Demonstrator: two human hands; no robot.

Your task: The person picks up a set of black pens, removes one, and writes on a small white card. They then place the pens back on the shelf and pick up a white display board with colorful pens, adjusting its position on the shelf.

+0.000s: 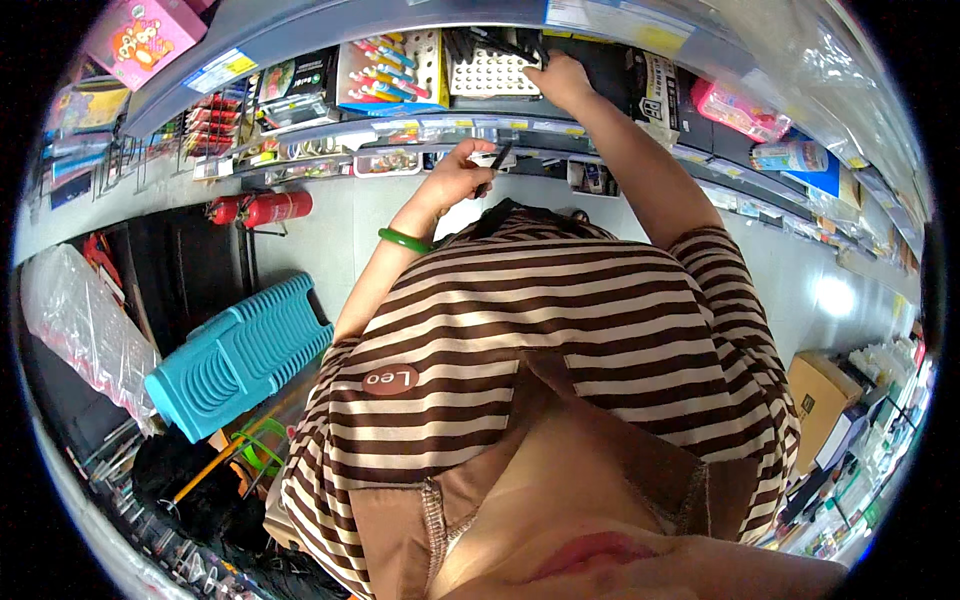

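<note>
My left hand (pixel 456 178), below a green bangle, holds a slim black pen or marker (pixel 493 171) in front of the shelves. Further up, my right hand (pixel 562 81) reaches to a white perforated pen holder (pixel 495 73) on the shelf, its thumb at the holder's right edge. Several black pens (pixel 487 43) stand or lean at the holder's back. The fingertips are partly hidden, so whether they grip a pen is unclear. Directly left of this holder stands a display box (pixel 439 64) of bright coloured markers in perforated rows.
Dark boxed goods (pixel 654 90) and a pink plastic case (pixel 739 111) sit to the right. Lower shelves carry small trays (pixel 388 163). Red fire extinguishers (pixel 277 208), a stack of turquoise plastic baskets (pixel 240 352) and a cardboard carton (pixel 821 401) stand around me.
</note>
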